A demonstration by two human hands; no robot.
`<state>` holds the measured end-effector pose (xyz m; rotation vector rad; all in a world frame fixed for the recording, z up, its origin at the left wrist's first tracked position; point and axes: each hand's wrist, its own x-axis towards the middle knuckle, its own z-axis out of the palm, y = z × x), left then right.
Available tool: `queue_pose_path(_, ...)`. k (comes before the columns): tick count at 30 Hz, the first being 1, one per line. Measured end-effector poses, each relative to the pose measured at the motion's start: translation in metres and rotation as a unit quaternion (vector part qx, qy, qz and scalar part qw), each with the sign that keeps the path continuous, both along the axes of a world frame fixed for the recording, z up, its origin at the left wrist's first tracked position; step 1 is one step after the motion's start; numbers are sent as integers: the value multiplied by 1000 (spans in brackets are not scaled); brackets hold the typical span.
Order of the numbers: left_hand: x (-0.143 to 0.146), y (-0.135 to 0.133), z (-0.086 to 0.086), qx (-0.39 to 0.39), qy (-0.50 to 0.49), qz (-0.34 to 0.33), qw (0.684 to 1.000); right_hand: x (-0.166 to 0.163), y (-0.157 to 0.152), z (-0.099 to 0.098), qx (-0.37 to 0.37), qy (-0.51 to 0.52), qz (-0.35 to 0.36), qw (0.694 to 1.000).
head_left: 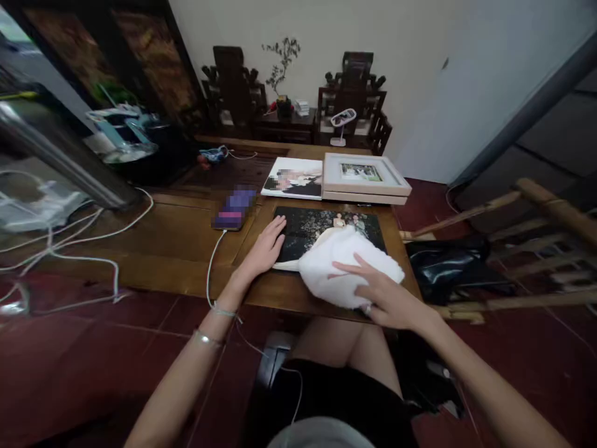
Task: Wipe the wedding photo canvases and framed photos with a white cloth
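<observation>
Pinning photo (321, 230) at desk (186, 246) centre with flat, spread left hand (265, 250); pressing cloth (342, 267) onto its near right corner with open right hand (387, 300). Probably mid-wipe, with far part left.

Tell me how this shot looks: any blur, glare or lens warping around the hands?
Head view: dim indoor light, darkest at the left; the left hand and the right hand on the white cloth look fairly sharp; the phone and part of the far print are pixelated; straight lines bend toward the edges; no strong glare on the dark photo.
</observation>
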<state>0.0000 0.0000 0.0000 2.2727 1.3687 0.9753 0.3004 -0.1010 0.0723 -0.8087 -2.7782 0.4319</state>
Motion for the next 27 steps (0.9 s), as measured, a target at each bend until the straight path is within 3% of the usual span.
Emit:
queue_pose_path(5, 1, -1, 0, -5, -5, 2, 1000, -3, 27, 3, 20, -56, -98, 993)
queue_pose_path(8, 1, -1, 0, -18, -12, 1, 1000, -24, 52, 0, 41, -72, -160, 984)
queue_pose_path(11, 3, -3, 2, -44, -35, 9, 998, -53, 74, -2, 60, -70, -178, 980)
queue_pose_path(15, 4, -7, 11, -76, -103, 24, 991, -94, 81, -3, 81, -77, -140, 984)
queue_pose_path(19, 2, -9, 16, -55, -177, 38, 982, -115, 60, -5, 89, -85, -58, 991)
queue_pose_path(24, 2, -12, 15, -27, -202, 19, 979, -96, 29, 0, 72, -62, 64, 993)
queue_pose_path(27, 4, -14, 17, -22, -155, 17, 988, -70, 17, 6, 27, -48, 85, 995)
